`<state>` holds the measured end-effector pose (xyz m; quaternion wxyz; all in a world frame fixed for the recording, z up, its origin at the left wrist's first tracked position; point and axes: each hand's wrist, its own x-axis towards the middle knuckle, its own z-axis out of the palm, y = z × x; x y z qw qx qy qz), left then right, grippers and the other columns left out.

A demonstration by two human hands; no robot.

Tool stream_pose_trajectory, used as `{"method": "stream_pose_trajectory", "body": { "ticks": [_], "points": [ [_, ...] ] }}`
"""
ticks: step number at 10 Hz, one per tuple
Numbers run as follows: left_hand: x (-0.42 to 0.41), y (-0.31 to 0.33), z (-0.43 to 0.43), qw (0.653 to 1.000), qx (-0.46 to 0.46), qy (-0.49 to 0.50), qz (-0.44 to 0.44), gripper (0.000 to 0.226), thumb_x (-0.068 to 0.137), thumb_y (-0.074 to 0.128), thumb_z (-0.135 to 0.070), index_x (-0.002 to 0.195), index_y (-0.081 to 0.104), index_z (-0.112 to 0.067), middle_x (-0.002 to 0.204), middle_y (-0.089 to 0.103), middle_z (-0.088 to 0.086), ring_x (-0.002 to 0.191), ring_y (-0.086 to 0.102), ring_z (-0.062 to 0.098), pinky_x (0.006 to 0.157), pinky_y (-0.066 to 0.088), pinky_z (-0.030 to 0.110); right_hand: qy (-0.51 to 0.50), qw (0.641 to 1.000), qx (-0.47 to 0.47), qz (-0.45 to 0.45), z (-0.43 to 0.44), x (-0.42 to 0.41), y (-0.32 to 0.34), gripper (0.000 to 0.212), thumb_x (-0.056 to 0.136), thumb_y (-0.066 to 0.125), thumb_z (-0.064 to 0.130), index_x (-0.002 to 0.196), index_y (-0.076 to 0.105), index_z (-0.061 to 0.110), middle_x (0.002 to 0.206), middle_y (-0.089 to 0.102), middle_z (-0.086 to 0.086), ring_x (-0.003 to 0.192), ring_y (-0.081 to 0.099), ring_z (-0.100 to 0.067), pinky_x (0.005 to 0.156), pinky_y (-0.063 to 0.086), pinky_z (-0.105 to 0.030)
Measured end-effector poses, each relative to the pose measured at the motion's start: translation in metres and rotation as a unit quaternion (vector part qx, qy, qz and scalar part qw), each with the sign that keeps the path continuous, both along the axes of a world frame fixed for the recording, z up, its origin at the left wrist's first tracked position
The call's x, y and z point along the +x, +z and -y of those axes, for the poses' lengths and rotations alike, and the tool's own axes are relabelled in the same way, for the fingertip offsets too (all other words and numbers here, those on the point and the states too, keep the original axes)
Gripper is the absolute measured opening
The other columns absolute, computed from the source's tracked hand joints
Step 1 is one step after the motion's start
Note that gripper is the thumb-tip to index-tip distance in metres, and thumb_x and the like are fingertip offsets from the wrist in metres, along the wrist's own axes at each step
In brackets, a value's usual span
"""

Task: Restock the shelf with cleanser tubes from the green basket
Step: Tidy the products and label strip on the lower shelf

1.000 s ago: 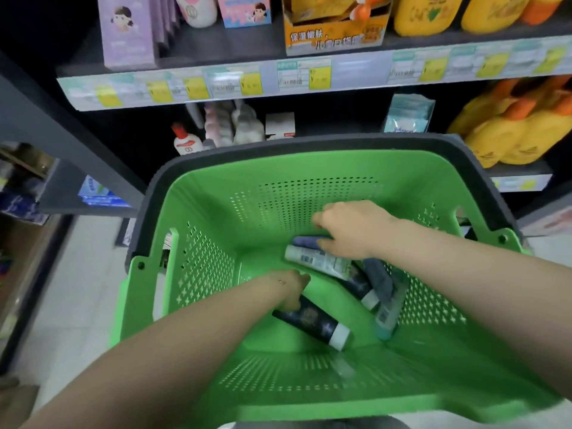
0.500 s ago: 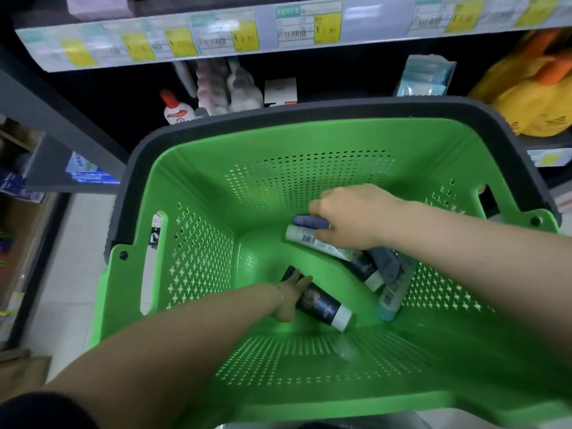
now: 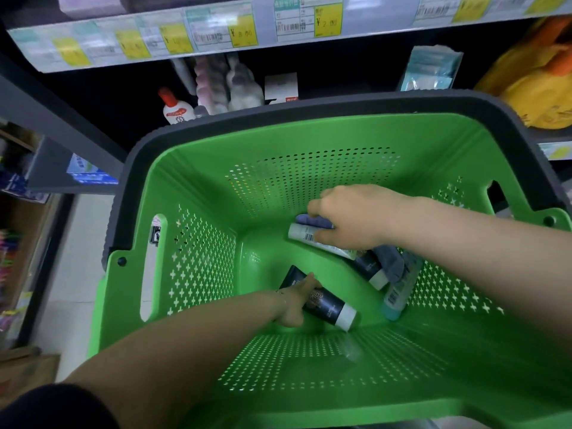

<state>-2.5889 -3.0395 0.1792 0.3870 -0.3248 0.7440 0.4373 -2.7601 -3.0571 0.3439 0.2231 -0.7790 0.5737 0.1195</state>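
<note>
- The green basket (image 3: 198, 274) sits right under the camera, its near wall closest and its dark rim toward the shelf.
- On the basket floor, nearest, the left hand (image 3: 298, 300) lies on a dark tube with a white cap (image 3: 328, 305); the fingers reach over the tube's crimped end, but I cannot tell whether they have closed round it or merely touch it.
- A little farther in, the right hand (image 3: 353, 218) curls down over a white tube with a barcode (image 3: 309, 238) and a grey-blue tube (image 3: 312, 220) lying just behind it; the fingers look wrapped on this pair, though the palm hides the actual grip.
- Beneath and beside that wrist lie more tubes in a loose heap: another dark one with a white cap (image 3: 371, 269), a grey one (image 3: 391, 263), and a teal tube (image 3: 399, 292) leaning against the right wall.
- Beyond the rim, the shelf (image 3: 383, 20) carries price labels along its edge, with a red-capped white bottle (image 3: 175, 108) and pale bottles below it.
- Judging by this, restocking is at an early pick-up stage: every tube visible is in the basket, none is lifted clear, and none can be picked out on the shelf. All the carrying and placing remains.
</note>
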Motion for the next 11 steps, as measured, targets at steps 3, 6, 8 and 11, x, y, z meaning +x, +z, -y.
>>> {"method": "stream_pose_trajectory", "body": {
  "ticks": [3,6,8,11],
  "points": [
    [0.0,-0.02,0.003,0.993,-0.096,-0.044,0.055,0.07,0.078,0.064,-0.01,0.142,0.037,-0.024,0.146,0.023,0.011,0.118,0.048,0.036,0.096,0.047,0.046,-0.002,1.0,0.001,0.004,0.001,-0.001,0.0,0.025,0.095,0.044,0.043,0.091,0.047,0.018,0.092,0.054,-0.003,0.085,0.058,-0.026,0.07,0.051,-0.036],
    [-0.005,-0.059,0.022,0.975,-0.149,-0.137,0.09,0.052,0.064,0.072,-0.039,0.113,0.057,-0.033,0.114,0.06,0.0,0.086,0.06,0.02,0.068,0.051,0.032,0.004,1.0,0.003,0.006,0.0,-0.001,0.002,0.024,0.095,0.044,0.043,0.092,0.046,0.019,0.091,0.05,-0.001,0.086,0.057,-0.026,0.07,0.05,-0.034],
    [-0.016,0.008,0.036,0.966,-0.19,-0.159,0.075,0.043,0.072,0.07,-0.049,0.109,0.063,-0.028,0.098,0.059,-0.002,0.093,0.059,0.021,0.07,0.045,0.031,0.001,1.0,0.014,0.002,0.001,-0.001,0.002,0.024,0.096,0.044,0.044,0.091,0.044,0.021,0.093,0.051,-0.001,0.086,0.057,-0.025,0.066,0.045,-0.031],
    [-0.032,0.082,0.073,0.966,-0.196,-0.164,0.036,0.022,0.091,0.06,-0.024,0.11,0.055,-0.014,0.103,0.058,0.005,0.084,0.053,0.02,0.079,0.046,0.036,-0.046,0.998,0.047,0.016,0.002,0.0,0.008,0.023,0.096,0.045,0.04,0.092,0.051,0.018,0.085,0.051,0.001,0.082,0.057,-0.023,0.063,0.046,-0.032]
  ]
}}
